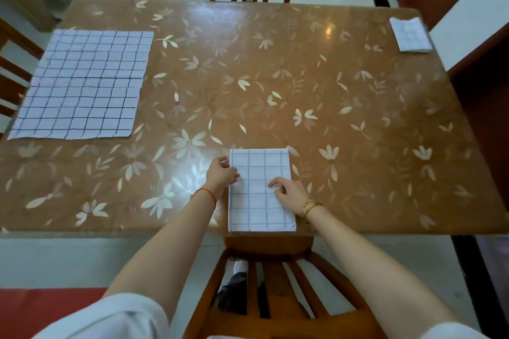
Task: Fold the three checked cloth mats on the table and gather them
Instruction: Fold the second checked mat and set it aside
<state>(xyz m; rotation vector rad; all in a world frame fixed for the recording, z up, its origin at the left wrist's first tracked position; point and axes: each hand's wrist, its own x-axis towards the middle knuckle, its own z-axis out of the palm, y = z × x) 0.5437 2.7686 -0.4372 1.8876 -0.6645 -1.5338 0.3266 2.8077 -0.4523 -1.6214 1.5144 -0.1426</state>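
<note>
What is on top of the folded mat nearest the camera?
The right hand rests on the folded mat; the left hand touches its left edge. Nothing else lies on it. Cloth beneath the hands is hidden.

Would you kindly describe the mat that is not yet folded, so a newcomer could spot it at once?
Start at the brown flowered table. On its left side lies the unfolded mat, spread flat. It is the largest checked cloth; the near mat and the far right corner mat are folded small.
</note>
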